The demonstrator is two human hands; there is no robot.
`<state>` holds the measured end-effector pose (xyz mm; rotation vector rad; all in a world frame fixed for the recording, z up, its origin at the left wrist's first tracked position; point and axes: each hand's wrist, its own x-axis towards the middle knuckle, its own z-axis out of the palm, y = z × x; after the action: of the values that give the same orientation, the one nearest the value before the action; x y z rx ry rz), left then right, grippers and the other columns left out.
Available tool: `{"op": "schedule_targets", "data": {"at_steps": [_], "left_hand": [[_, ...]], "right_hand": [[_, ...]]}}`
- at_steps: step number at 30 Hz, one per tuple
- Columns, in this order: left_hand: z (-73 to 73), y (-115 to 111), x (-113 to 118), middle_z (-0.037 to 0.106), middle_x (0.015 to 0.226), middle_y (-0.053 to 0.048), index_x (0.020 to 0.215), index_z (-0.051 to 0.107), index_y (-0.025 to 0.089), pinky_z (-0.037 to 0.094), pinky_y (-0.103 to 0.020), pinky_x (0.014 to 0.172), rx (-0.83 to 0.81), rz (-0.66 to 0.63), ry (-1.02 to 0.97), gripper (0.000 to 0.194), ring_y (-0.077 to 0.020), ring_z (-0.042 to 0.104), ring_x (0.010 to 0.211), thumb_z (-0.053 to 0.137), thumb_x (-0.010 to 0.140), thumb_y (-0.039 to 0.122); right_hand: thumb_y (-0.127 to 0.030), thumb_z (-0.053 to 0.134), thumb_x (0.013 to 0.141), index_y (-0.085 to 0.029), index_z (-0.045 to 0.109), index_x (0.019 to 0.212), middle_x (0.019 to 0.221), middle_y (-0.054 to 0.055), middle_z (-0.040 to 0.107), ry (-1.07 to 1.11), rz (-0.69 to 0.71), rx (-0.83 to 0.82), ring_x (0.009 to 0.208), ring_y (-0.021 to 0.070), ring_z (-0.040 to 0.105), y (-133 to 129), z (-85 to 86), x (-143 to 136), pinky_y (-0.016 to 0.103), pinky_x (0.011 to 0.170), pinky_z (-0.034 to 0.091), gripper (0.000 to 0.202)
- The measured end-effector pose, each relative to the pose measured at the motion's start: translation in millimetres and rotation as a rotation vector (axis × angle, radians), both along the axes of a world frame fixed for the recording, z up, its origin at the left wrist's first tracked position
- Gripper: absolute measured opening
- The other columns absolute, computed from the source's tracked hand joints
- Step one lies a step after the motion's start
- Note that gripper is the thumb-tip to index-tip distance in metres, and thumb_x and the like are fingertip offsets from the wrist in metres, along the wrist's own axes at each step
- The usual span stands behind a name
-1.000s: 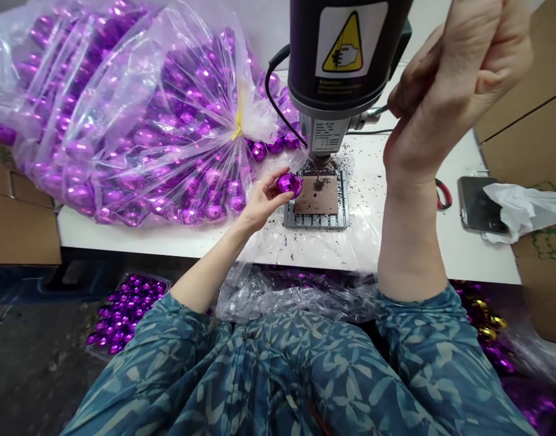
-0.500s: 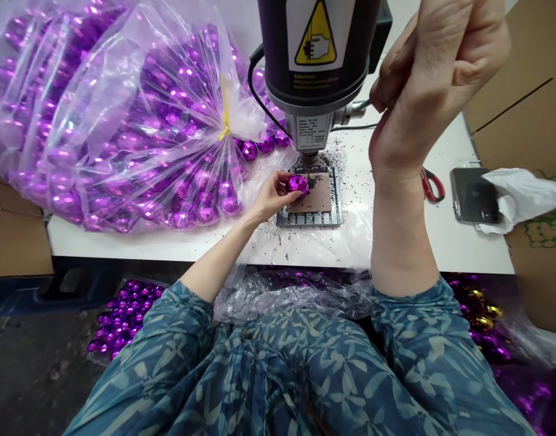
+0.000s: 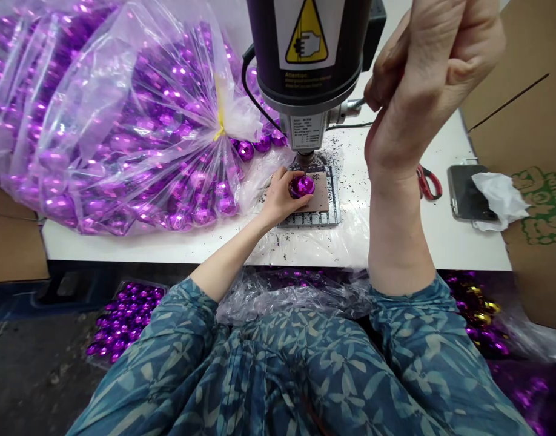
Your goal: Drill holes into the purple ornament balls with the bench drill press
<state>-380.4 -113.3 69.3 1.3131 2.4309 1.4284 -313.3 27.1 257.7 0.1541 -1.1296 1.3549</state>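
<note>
A shiny purple faceted ball [image 3: 301,186] is pinched between the thumb and fingers of my left hand [image 3: 280,197]. It sits over the brown board [image 3: 321,197] on the metal base plate [image 3: 334,209], directly below the bit of a bench drill press [image 3: 305,130]. Whether the bit touches the ball I cannot tell. High on the right, my right hand [image 3: 436,79] is closed around the end of the drill press's feed lever [image 3: 357,105]; the fingers partly hide the lever's end.
A large clear bag of purple balls [image 3: 137,139], tied in yellow, fills the table's left. Dark shavings lie around the base plate. To the right are red-handled scissors [image 3: 430,183], a phone [image 3: 469,194], a crumpled tissue [image 3: 500,200] and a cardboard box [image 3: 523,109].
My left hand has brought the purple ball slightly right, from beside the bit to under it. My right hand stays on the lever. The whole view has shifted a little.
</note>
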Motion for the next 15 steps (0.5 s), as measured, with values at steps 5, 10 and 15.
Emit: {"op": "schedule_targets", "data": {"at_steps": [5,10,15], "left_hand": [[-10.0,3,2,0.073,0.127,-0.010,0.128,0.064,0.023,0.058,-0.045,0.108,0.064,-0.087,-0.101,0.052,-0.0275,0.070,0.120,0.088,0.082,0.029],[-21.7,2,5,0.073,0.125,-0.008,0.129,0.059,0.026,0.059,-0.045,0.106,0.114,-0.064,-0.132,0.058,-0.0263,0.072,0.117,0.091,0.082,0.034],[-27.0,3,6,0.074,0.121,-0.009,0.127,0.059,0.025,0.060,-0.045,0.104,0.158,-0.066,-0.148,0.058,-0.0267,0.074,0.114,0.092,0.081,0.037]], "right_hand": [[-0.014,0.047,0.100,-0.020,0.042,0.068,0.044,-0.011,0.035,-0.046,-0.021,-0.005,0.039,-0.0016,0.033,-1,1.1,3,0.014,0.044,0.023,0.032],[-0.013,0.045,0.099,-0.021,0.042,0.067,0.044,-0.011,0.035,-0.031,-0.020,-0.004,0.039,-0.0013,0.033,-1,0.0,3,0.014,0.045,0.024,0.033],[-0.016,0.045,0.100,-0.017,0.042,0.066,0.050,-0.008,0.030,-0.017,-0.078,0.107,0.043,-0.0042,0.030,-8,-8.3,14,0.014,0.050,0.023,0.034]]}}
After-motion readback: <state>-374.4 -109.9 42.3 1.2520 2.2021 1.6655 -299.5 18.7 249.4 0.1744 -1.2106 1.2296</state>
